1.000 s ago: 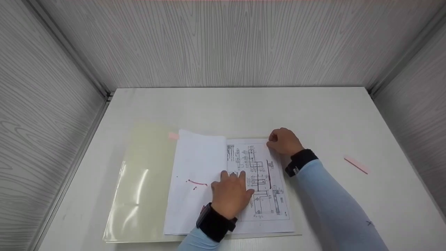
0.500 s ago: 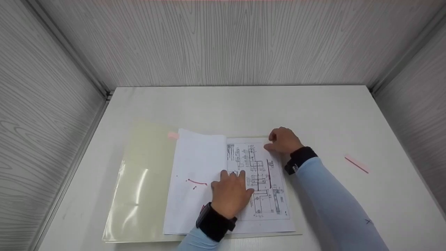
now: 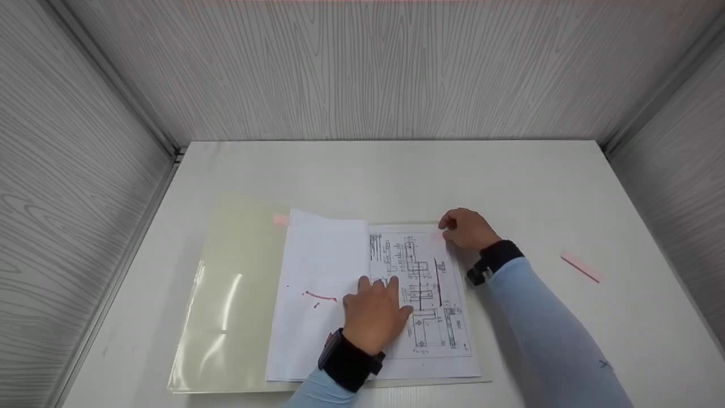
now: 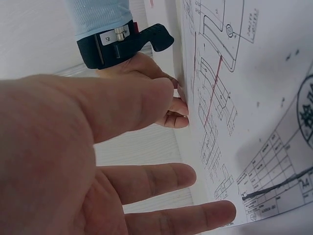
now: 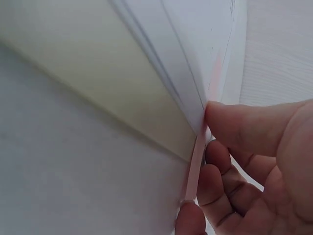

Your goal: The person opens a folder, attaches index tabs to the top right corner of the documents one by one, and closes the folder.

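A stapled-looking stack of papers lies turned to a drawing page [image 3: 422, 255], on an opened pale yellow folder [image 3: 238, 283]. Straight, spread fingers of my left hand [image 3: 375, 317] rest on this page beside the fold. At the page's far right corner, my right hand [image 3: 467, 229] pinches a pink sticky note [image 5: 194, 169] at the paper edge. The right wrist view has the thumb on the near face and fingertips by the strip's other end. Part of the note shows pale pink on the page. The turned-over sheet [image 3: 320, 255] lies to the left with red pen marks.
Another pink sticky strip [image 3: 281, 220] sticks out at the top of the turned sheet. A pink sticky pad [image 3: 580, 268] with a dark red edge lies on the white table [image 3: 374, 175] to the right. Grey wood-grain panels [image 3: 362, 73] enclose the back and sides.
The right thumb shifted left over the page corner, then the hand drew back slightly right. A pink patch now shows on that corner. The left hand stays put.
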A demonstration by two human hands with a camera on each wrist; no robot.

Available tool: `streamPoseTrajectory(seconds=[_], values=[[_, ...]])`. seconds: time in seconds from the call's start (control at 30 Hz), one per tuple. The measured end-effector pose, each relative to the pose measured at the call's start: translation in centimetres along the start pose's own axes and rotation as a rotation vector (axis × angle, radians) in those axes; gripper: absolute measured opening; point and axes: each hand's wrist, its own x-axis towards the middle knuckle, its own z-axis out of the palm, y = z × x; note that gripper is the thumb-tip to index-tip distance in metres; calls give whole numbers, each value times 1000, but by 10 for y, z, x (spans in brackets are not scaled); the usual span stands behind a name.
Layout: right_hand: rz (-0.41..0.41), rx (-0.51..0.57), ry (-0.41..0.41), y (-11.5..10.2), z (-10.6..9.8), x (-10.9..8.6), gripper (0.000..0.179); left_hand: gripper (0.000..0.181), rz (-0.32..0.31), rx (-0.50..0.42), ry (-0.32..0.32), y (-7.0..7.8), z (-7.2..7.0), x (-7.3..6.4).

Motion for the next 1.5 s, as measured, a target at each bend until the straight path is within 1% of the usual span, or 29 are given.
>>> streamPoseTrajectory(seconds=[0.1, 0.27, 0.43, 0.57, 0.77, 0.9, 1.03, 1.2, 1.27, 1.33, 1.43, 1.5], values=[[3, -8, 25, -1, 2, 0, 13, 61, 1, 4, -5, 0, 0, 0], [24, -45, 76, -10, 6, -1, 13, 62, 2, 9, -13, 0, 0, 0], [49, -87, 103, -17, 9, -1, 21, 62, 10, 7, -10, 0, -2, -1], [40, -94, 75, -14, 9, -1, 25, 61, 8, -6, -8, 0, -2, -1], [16, -51, 6, -4, 8, 1, 31, 62, 0, -4, -9, 0, -2, -1], [-5, -28, -19, 1, 6, 2, 27, 62, -3, 12, 4, 0, -1, -1], [4, 6, -50, 6, 3, 2, 21, 61, -6, 23, 8, 0, -1, 0], [6, 52, -75, 13, -1, 3, 21, 61, 2, 20, 20, -1, -2, 1], [4, 71, -57, 11, -2, -2, 23, 61, 8, 18, 31, -1, -2, 0], [-3, 64, -6, 4, -3, -11, 23, 60, 13, 21, 41, -1, -2, -1], [9, 45, 84, -15, -1, -32, 28, 59, 31, 32, 65, 0, -3, -3], [17, -6, 114, -30, 4, -49, 34, 58, 47, 44, 87, 0, -5, -4]])
